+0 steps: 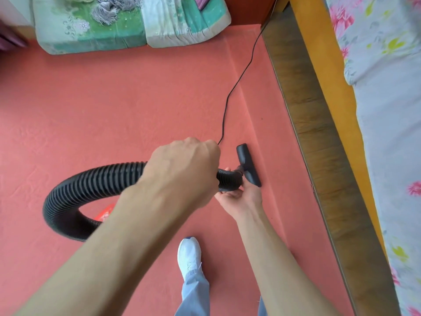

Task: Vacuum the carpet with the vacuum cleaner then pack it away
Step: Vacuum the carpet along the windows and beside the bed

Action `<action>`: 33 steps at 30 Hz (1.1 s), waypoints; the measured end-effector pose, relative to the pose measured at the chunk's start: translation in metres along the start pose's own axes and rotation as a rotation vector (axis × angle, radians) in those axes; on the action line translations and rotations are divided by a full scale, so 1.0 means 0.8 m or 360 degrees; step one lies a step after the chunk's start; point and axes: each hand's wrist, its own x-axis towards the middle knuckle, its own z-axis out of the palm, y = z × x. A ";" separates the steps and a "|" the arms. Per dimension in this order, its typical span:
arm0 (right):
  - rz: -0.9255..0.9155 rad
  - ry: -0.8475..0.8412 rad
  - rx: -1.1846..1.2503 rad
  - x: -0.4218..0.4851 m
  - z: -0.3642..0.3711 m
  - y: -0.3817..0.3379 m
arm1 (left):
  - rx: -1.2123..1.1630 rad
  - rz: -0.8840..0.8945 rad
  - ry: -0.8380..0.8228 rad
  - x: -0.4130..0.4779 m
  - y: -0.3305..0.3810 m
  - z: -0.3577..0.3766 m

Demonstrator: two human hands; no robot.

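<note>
A black ribbed vacuum hose (pixel 95 181) loops over the salmon-pink carpet (pixel 114 106). Its short black floor nozzle (pixel 248 165) rests on the carpet beside a crease. My left hand (pixel 184 165) is closed over the hose from above. My right hand (pixel 239 197) holds the hose end from below, just behind the nozzle. A thin black power cord (pixel 239 76) runs from behind my left hand up to the far corner. A bit of the red vacuum body (pixel 106 212) shows inside the hose loop; the rest is hidden by my left forearm.
A bed with an orange wooden frame (pixel 330 87) and flowered sheet (pixel 387 110) runs along the right, with a brown strip of floor (pixel 303 106) beside it. Folded green and white cushions (pixel 127 21) lie at the far edge. My white shoe (pixel 189 254) stands below the hands.
</note>
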 end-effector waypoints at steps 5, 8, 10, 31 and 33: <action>-0.0006 0.0071 -0.0079 0.014 0.004 -0.014 | 0.0001 0.0026 -0.0041 -0.002 0.025 0.025; 0.0063 0.0041 -0.0141 -0.004 -0.009 -0.006 | -0.0005 0.0017 -0.0153 -0.016 0.029 0.011; 0.0129 0.0010 -0.0165 -0.023 -0.020 -0.001 | -0.0007 0.0024 -0.0204 -0.030 0.026 0.001; 0.0228 -0.0469 -0.1365 -0.133 0.036 -0.110 | -0.1244 -0.0345 0.0429 -0.156 0.129 0.015; 0.0207 -0.0502 -0.1578 -0.177 0.043 -0.112 | -0.1413 -0.0356 0.0530 -0.189 0.151 0.019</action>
